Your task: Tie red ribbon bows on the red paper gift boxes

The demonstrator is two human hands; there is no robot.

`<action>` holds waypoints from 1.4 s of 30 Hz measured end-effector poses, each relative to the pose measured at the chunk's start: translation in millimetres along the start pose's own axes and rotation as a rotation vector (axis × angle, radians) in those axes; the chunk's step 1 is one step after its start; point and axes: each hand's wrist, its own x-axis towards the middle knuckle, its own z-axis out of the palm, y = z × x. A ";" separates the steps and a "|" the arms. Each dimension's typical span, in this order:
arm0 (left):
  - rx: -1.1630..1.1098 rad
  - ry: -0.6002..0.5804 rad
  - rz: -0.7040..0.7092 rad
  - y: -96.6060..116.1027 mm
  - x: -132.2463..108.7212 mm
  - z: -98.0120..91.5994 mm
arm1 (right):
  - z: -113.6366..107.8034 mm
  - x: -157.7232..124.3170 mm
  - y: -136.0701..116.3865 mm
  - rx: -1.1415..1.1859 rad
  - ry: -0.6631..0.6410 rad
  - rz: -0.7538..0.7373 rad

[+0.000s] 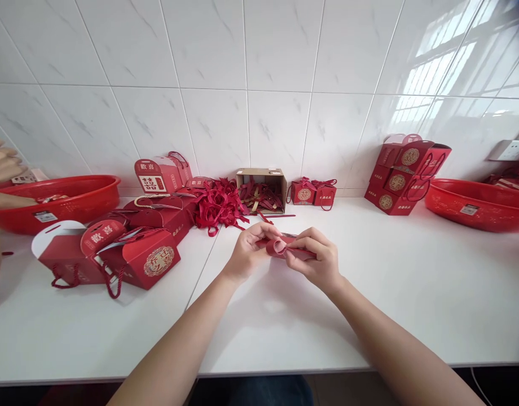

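Above the middle of the white table, my left hand point(251, 248) and my right hand point(316, 256) hold a red ribbon point(275, 248) between them. A small loop of it curls near the left fingertips, facing me. The fingers of both hands are closed on the ribbon, the right ones pinching it from the side. Part of the strip is hidden behind my fingers, along with a thin dark and pale edge that I cannot make out. Just beyond my hands lies a heap of red ribbon bows point(219, 204), beside an open cardboard box point(283, 192) of ribbon strips.
Red gift boxes with cord handles point(136, 259) stand at left, more in a stack point(397, 180) at right. Two small red boxes point(313, 193) sit by the tiled wall. Red basins point(90, 194) flank both sides. Another person's arm point(1, 169) reaches in at far left.
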 end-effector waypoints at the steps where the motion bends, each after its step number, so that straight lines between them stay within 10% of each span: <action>1: 0.005 -0.001 0.006 0.8 0.1 0.5 | 0.3 -0.1 -0.7 0.003 0.002 0.014; 13: 0.131 -0.024 0.034 2.6 -4.2 3.2 | 3.3 -4.0 0.1 0.086 -0.050 0.097; 19: 0.514 0.297 0.308 -23.7 -3.9 -2.3 | 5.1 -5.4 8.1 0.044 -0.104 0.132; 23: 0.685 0.362 0.220 -45.6 -1.9 -10.7 | -0.8 -4.6 30.3 -0.137 0.048 0.255; 31: 1.005 0.105 0.005 -69.1 -5.2 -12.6 | -37.5 -15.3 97.3 -0.579 0.201 0.734; 36: 1.032 0.036 -0.072 -66.5 -8.3 -12.8 | -30.5 -35.9 114.1 -0.583 0.032 1.253; 42: 1.077 -0.087 -0.099 -67.5 -11.7 -11.3 | -43.0 -38.3 154.1 -0.676 0.018 1.317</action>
